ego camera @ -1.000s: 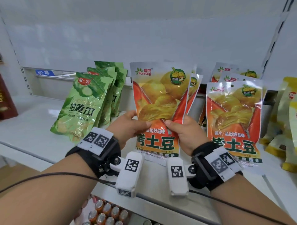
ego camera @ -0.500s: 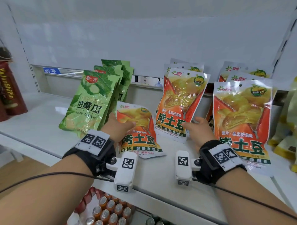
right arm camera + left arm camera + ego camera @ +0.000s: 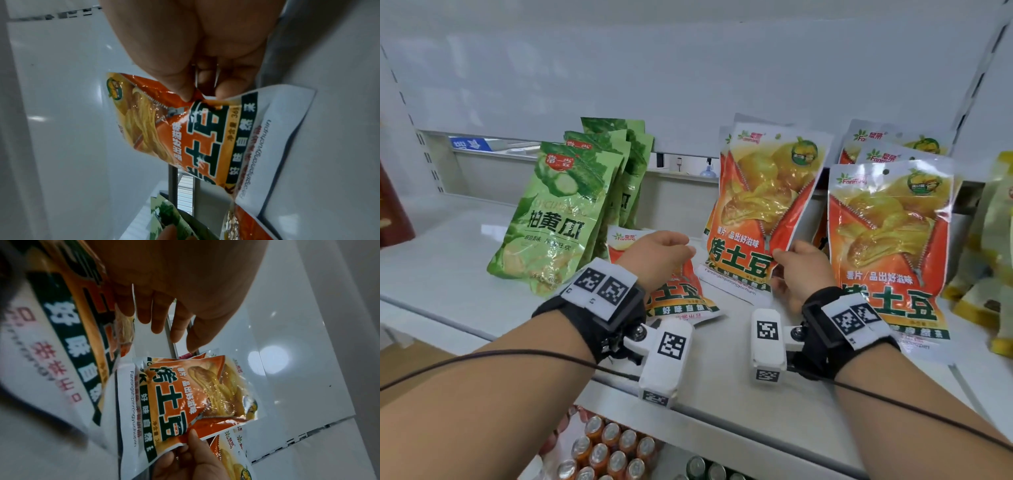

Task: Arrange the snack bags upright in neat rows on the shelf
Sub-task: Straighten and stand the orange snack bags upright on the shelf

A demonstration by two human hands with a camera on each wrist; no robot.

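Note:
An orange potato-chip bag (image 3: 763,205) (image 3: 195,129) (image 3: 195,394) stands on the white shelf (image 3: 465,281), leaning back on a like bag behind it. My right hand (image 3: 784,257) (image 3: 203,95) pinches its lower right edge between thumb and finger. A second orange bag (image 3: 681,298) (image 3: 61,321) lies flat in front of the green cucumber bags (image 3: 558,219). My left hand (image 3: 678,250) (image 3: 164,324) hovers over that bag's upper part with loosely straight fingers that hold nothing. Another orange row (image 3: 887,240) stands upright on the right.
Yellow bags (image 3: 993,240) crowd the far right of the shelf. A dark red pack (image 3: 393,205) stands at the left edge. Orange-topped cans (image 3: 613,445) sit on the level below. The shelf's back wall is just behind the rows.
A second ago both hands held the orange bag up. Now it stands in the middle row, held by the right hand only; the left hand has moved over the flat bag.

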